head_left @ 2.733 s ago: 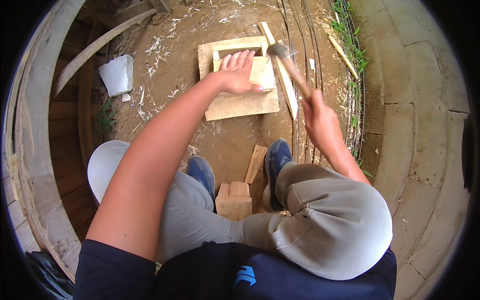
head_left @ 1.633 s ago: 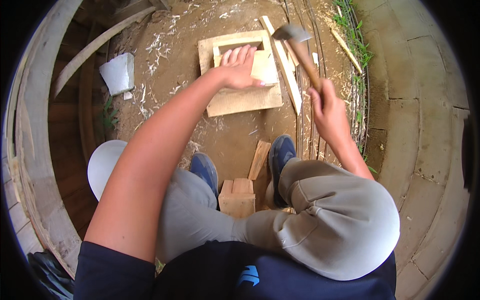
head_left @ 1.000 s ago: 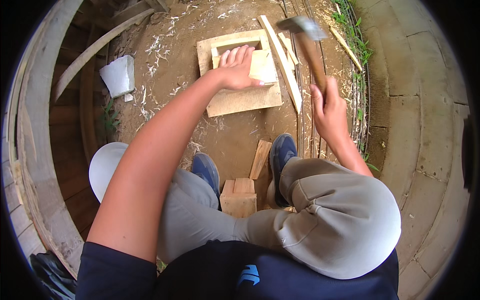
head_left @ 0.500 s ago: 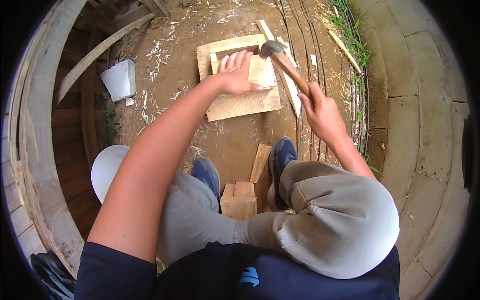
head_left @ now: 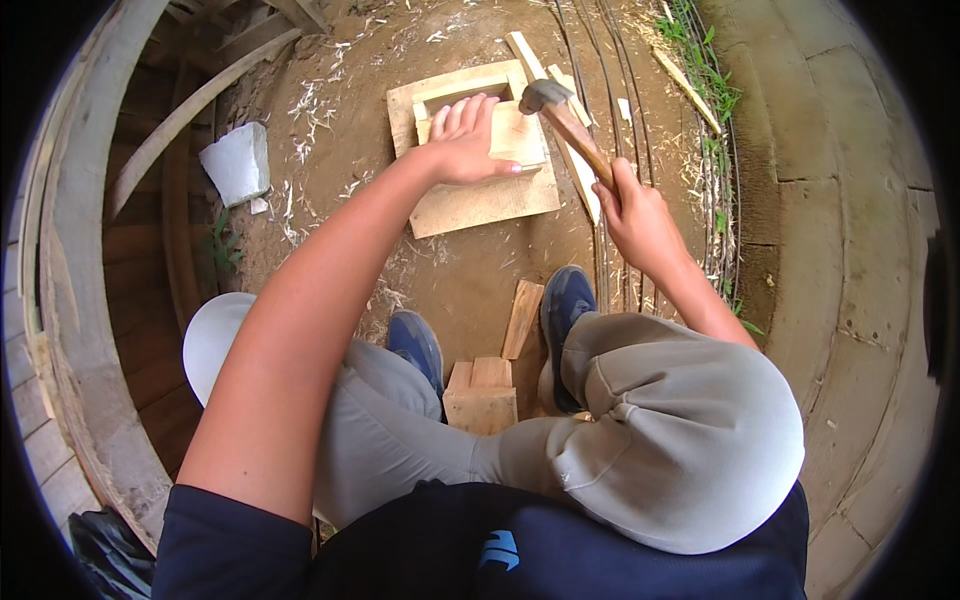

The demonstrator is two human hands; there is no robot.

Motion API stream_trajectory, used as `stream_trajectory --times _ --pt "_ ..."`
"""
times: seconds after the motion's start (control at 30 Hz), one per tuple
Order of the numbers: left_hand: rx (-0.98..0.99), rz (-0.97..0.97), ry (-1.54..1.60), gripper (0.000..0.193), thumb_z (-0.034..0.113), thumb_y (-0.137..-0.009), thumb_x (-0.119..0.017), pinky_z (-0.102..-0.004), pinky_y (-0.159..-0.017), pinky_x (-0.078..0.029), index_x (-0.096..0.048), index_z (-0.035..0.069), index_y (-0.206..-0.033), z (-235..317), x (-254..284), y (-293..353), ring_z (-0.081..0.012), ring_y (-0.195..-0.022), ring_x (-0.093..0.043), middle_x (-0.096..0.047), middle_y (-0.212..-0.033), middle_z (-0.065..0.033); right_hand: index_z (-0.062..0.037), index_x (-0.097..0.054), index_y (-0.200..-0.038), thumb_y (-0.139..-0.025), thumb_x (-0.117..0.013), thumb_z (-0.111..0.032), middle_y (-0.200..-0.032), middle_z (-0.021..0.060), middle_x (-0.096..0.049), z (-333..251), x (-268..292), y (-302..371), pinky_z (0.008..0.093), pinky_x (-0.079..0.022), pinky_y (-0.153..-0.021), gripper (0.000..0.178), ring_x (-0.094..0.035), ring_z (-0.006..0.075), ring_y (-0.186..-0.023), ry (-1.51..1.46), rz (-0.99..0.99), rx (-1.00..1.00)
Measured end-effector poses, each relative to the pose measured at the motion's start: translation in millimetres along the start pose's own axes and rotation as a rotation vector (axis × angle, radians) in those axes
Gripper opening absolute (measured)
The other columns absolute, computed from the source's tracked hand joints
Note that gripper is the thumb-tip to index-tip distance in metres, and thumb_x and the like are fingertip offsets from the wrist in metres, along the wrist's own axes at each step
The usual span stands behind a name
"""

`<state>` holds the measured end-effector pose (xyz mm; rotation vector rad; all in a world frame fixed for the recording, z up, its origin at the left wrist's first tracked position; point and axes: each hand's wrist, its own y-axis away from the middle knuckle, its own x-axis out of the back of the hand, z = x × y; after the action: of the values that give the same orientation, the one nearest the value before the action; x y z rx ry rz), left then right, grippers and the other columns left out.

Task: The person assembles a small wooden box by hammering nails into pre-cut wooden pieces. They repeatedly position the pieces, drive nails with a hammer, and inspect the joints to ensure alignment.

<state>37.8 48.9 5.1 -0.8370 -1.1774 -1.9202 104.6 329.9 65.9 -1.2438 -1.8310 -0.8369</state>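
Note:
A small wooden box [head_left: 514, 141] lies on the ground ahead of my feet, set on a wider flat board [head_left: 484, 207]. Spread over the box's top board, my left hand [head_left: 466, 145] presses flat with its fingers apart, the thumb toward the right. Past the fingertips a dark gap shows inside the frame. My right hand [head_left: 637, 215] is closed round the wooden handle of a hammer [head_left: 576, 129]. The hammer's metal head is over the box's right far corner; whether it touches the wood I cannot tell.
Wood strips [head_left: 580, 185] lie right of the box beside long dark rods [head_left: 625, 120]. Wood blocks [head_left: 481, 410] and an offcut [head_left: 522, 319] rest between my shoes. A whitish stone block [head_left: 236, 164] is at left, near timber framing [head_left: 75, 300]. A plank wall [head_left: 810, 260] rises at right.
The view has shifted slightly. The hammer head stays over the same corner of the box, and both hands keep nearly the same positions.

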Motion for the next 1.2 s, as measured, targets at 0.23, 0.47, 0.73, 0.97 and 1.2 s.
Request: stream_trajectory --times 0.23,0.47,0.73,0.97,1.2 --pt "0.013 -0.03 -0.034 0.125 0.077 -0.088 -0.06 -0.0511 -0.13 0.003 0.006 0.005 -0.166 4.7 5.4 2.1 -0.035 -0.161 0.008 0.002 -0.173 -0.0237 -0.0066 -0.044 -0.107 -0.106 -0.057 -0.024 -0.071 0.0285 -0.065 -19.4 15.8 2.7 0.0602 -0.048 -0.059 0.021 -0.065 0.0538 -0.071 -0.194 0.064 -0.042" --pt "0.021 -0.006 -0.039 0.123 0.075 -0.088 -0.062 -0.0508 -0.13 0.003 0.005 0.006 -0.166 -2.8 2.8 4.2 -0.0355 -0.161 0.007 0.001 -0.173 -0.0232 -0.0069 -0.045 -0.111 -0.105 -0.059 -0.02 -0.07 0.026 -0.064 -25.7 28.2 -3.5 0.056 -0.05 -0.056 0.02 -0.067 0.0507 -0.068 -0.239 0.187 0.032" --pt "0.028 0.014 -0.05 0.123 0.074 -0.088 -0.063 -0.0517 -0.13 0.002 0.003 0.006 -0.166 -3.1 1.8 1.8 -0.0353 -0.161 0.005 -0.001 -0.173 -0.0238 -0.0058 -0.044 -0.109 -0.105 -0.057 -0.025 -0.085 0.0326 -0.067 -30.7 36.1 -7.0 0.0623 -0.048 -0.069 0.023 -0.065 0.0553 -0.082 -0.216 0.038 -0.123" --pt "0.028 0.015 -0.015 0.128 0.076 -0.084 -0.065 -0.0499 -0.129 0.004 0.002 0.004 -0.166 -7.9 -3.2 -1.4 -0.0352 -0.162 0.005 -0.001 -0.173 -0.0221 -0.0055 -0.048 -0.113 -0.106 -0.057 -0.022 -0.075 0.029 -0.065 -11.5 24.5 -11.4 0.0575 -0.048 -0.061 0.02 -0.067 0.0503 -0.07 -0.154 0.042 -0.09" --pt "0.038 0.001 0.0 0.126 0.073 -0.085 -0.066 -0.0501 -0.129 0.005 0.004 0.006 -0.166 -4.2 1.7 -1.0 -0.0349 -0.161 0.005 0.0 -0.173 -0.0214 -0.0072 -0.045 -0.111 -0.106 -0.055 -0.025 -0.075 0.029 -0.067 0.9 11.7 -11.2 0.0593 -0.052 -0.061 0.02 -0.066 0.0526 -0.071 -0.037 0.035 -0.004"
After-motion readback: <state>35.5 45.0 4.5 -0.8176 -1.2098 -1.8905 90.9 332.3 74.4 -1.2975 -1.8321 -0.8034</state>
